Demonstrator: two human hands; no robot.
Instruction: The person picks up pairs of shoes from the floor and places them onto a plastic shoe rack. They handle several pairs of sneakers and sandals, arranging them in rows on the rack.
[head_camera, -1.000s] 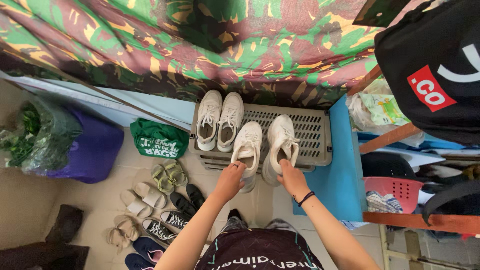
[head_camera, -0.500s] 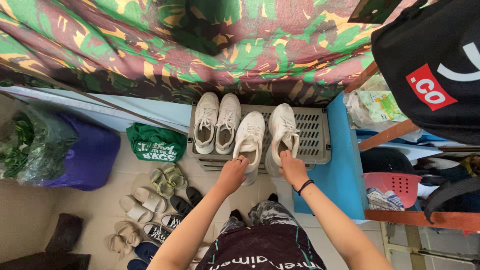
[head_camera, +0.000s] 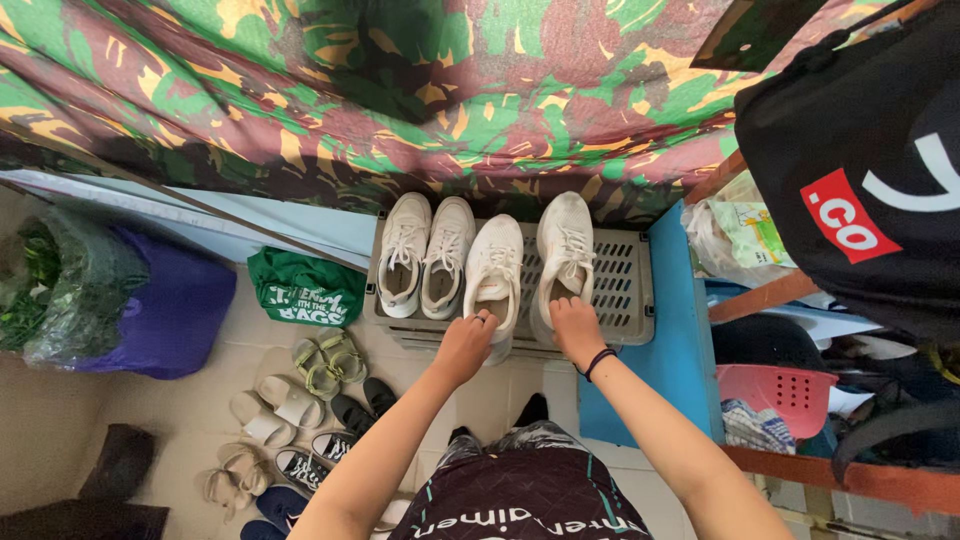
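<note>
- Head view, far left of the frame: a bag of leafy greens (head_camera: 45, 290) lies against a purple bag (head_camera: 165, 315), with a green printed cloth bag (head_camera: 305, 292) just to the right of them, all on the pale tiled floor (head_camera: 60, 420).
- Lower left: sandals (head_camera: 325, 362), slippers and dark sneakers (head_camera: 300, 470) lie in a loose cluster on the tiles, well apart from the hands.
- Centre: a grey slotted plastic shoe rack (head_camera: 625, 285) carries one pair of white sneakers (head_camera: 425, 255) side by side at its left end.
- Left hand (head_camera: 463, 345) pinches the heel collar of a white sneaker (head_camera: 495, 275), fingers curled closed on the rim; that shoe's toe rests on the rack and its heel overhangs the front edge.
- Right hand (head_camera: 575, 330), a dark band at the wrist, has fingers tucked into the heel opening of the second white sneaker (head_camera: 565, 250), which lies further back on the rack.
- Handling, as a judgement: such sneakers look light, with a soft upper and a firmer sole; the heel collar is the natural grip, and the slotted top should keep them from sliding.
- Right of the frame: a blue panel (head_camera: 680, 350) stands beside the rack, then wooden shelving with a pink basket (head_camera: 780, 385); a black bag (head_camera: 860, 160) hangs at upper right.
- Top: a camouflage cloth (head_camera: 400, 90) hangs behind everything, so the room is tight.
</note>
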